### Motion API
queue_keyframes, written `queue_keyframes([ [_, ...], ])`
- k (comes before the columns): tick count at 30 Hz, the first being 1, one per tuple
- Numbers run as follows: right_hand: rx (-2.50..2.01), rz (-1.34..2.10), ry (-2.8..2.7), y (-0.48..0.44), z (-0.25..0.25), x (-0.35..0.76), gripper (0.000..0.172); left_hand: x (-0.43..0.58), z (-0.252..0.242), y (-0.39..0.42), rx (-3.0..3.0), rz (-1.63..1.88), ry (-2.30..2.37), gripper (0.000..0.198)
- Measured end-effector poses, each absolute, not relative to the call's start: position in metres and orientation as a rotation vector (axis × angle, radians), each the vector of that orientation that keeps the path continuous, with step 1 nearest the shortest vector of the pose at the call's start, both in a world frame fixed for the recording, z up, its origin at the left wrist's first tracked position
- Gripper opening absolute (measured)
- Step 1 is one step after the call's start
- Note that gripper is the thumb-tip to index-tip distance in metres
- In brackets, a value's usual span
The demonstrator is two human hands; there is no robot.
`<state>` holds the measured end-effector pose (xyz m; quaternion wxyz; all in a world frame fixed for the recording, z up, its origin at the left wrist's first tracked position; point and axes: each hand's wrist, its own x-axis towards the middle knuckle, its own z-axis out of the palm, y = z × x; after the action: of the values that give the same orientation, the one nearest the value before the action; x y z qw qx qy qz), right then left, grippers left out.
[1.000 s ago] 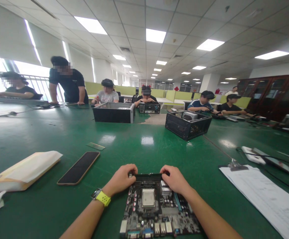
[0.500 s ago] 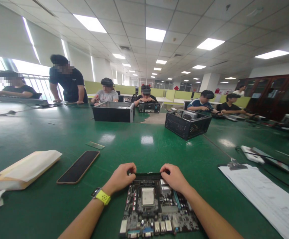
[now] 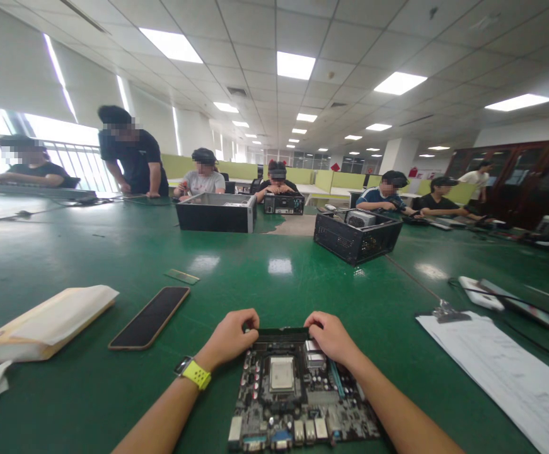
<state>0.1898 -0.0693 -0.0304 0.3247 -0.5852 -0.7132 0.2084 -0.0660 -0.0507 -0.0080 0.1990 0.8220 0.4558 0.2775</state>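
A computer motherboard [image 3: 316, 397] lies flat on the green table in front of me, its ports toward me. The square silver processor [image 3: 282, 374] sits in its socket near the middle. Along the board's far edge runs a long dark strip [image 3: 281, 335]; whether it is a memory stick or just its slot, I cannot tell. My left hand [image 3: 236, 331], with a yellow-strapped watch on the wrist, pinches at the strip's left end. At its right end, next to the silver heatsink [image 3: 314, 354], my right hand [image 3: 328, 334] is closed likewise. Both sets of fingertips are partly hidden.
Left of the board are a phone [image 3: 150, 318], a thin green memory stick [image 3: 182, 276] and a paper packet [image 3: 47, 321]. A clipboard [image 3: 496, 366] with papers lies right, near cables. Open computer cases [image 3: 357, 236] stand farther back. Several people work around the table.
My hands and the motherboard hold nearly the same place. In the background, the standing person at left leans slightly differently, and a person at far right has moved further into view.
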Motion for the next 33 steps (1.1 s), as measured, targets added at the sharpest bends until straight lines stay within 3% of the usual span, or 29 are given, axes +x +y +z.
queue_keyframes([
  [33, -1.487, 0.456, -1.864, -0.0697, -0.0327, 0.1909, 0.012, -0.0662, -0.01, -0.0486, 2.317, 0.739, 1.249, 0.006],
])
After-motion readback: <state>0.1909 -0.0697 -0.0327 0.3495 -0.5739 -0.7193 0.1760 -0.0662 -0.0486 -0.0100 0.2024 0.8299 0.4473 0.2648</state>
